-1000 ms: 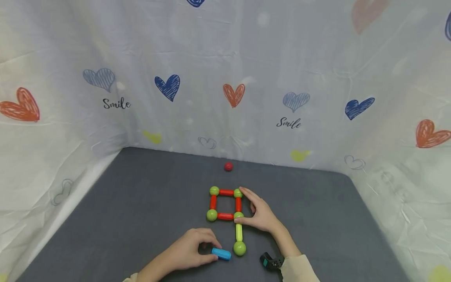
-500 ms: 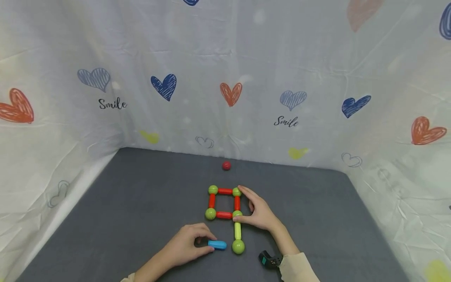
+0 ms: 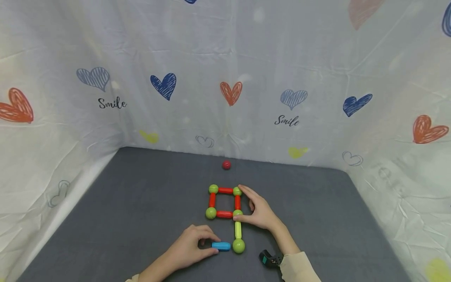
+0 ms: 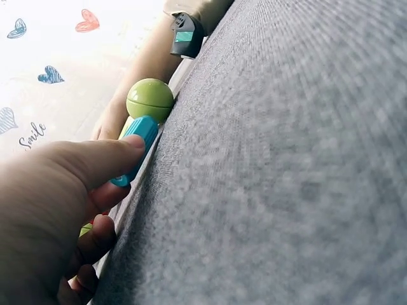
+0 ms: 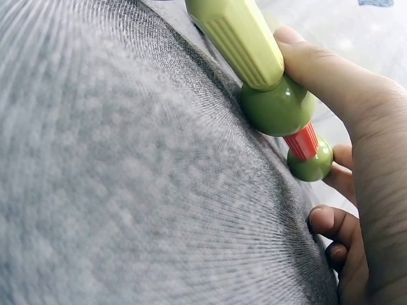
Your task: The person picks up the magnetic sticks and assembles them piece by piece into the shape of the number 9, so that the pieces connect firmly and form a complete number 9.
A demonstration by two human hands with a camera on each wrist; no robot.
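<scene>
My left hand (image 3: 193, 244) pinches a blue magnetic rod (image 3: 221, 246) between thumb and fingers. The rod points right, its free end right at the green ball (image 3: 238, 246) on the near end of a yellow-green rod (image 3: 238, 230). That rod joins a square of red rods (image 3: 224, 214) and green corner balls (image 3: 211, 213) lying on the table. My right hand (image 3: 260, 211) grips the square's right side, thumb at the near corner ball and index finger at the far one. In the left wrist view the blue rod (image 4: 141, 143) overlaps the bottom of the green ball (image 4: 150, 100).
A lone red ball (image 3: 226, 165) lies beyond the square, near the back edge of the dark grey table (image 3: 158, 184). A white curtain (image 3: 197, 55) printed with hearts surrounds the table. A black wrist camera (image 3: 270, 259) sits at the right wrist.
My left hand has carried the blue rod away from the front edge, straightened it from its slant, then brought it right to the near green ball. The right hand keeps its place.
</scene>
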